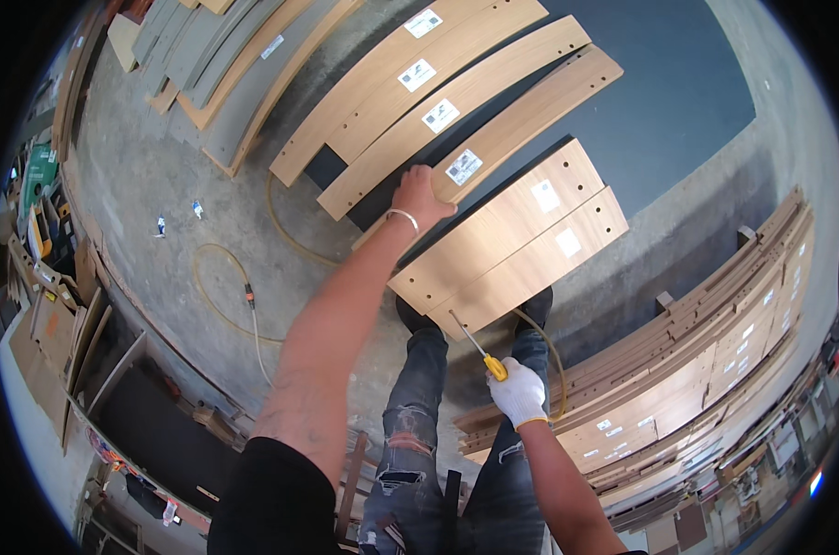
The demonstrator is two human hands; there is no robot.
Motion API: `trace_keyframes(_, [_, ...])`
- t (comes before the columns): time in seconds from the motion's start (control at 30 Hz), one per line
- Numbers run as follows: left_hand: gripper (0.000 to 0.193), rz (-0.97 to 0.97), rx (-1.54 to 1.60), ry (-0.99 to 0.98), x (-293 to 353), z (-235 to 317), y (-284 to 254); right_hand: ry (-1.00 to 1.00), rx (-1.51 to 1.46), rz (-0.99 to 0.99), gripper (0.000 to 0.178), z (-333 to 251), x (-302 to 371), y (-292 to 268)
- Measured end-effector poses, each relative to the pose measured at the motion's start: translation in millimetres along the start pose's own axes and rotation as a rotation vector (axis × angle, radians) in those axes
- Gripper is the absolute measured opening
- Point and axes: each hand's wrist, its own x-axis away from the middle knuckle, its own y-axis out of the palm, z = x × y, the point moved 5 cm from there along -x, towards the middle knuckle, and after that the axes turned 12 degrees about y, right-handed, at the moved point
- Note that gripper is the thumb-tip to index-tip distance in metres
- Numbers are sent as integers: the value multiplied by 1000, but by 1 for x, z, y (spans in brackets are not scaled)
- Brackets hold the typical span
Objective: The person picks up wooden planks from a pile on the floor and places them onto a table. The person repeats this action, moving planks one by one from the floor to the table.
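My bare left hand (419,199), a pale band at its wrist, is closed across a long light-wood board (553,100) near its white label. In a white knitted glove, my right hand (519,396) grips a screwdriver (496,369) by its yellow handle. The metal shaft points up and left, its tip at the near edge of a pair of wider wood panels (493,248) lying side by side; I cannot tell whether it sits in a hole. Dark round holes show near the panels' ends. Several similar labelled boards (368,166) lie beyond my left hand.
Boards and panels rest on a dark sheet (673,102) over the concrete floor. Tall stacks of wood pieces (678,370) stand at the right. More curved boards (230,79) lie far left. A yellowish hose (200,277) with a coupling (249,294) loops across the floor near my feet.
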Motion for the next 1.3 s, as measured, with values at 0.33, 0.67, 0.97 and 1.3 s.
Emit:
trace_keyframes(0.33, [72,263,-340,73,7,-5,-56,24,-2,-5,34,10,-11,5])
trace_keyframes(0.67, [96,148,-402,-94,-20,-28,-52,16,-35,-37,35,3,-11,6])
trace_keyframes(0.97, [91,295,-501,21,-22,32,-37,20,-27,-39,36,-4,-5,7])
trace_keyframes(1.3, [70,106,-275,-165,-47,38,-53,27,-83,-14,35,17,-12,5])
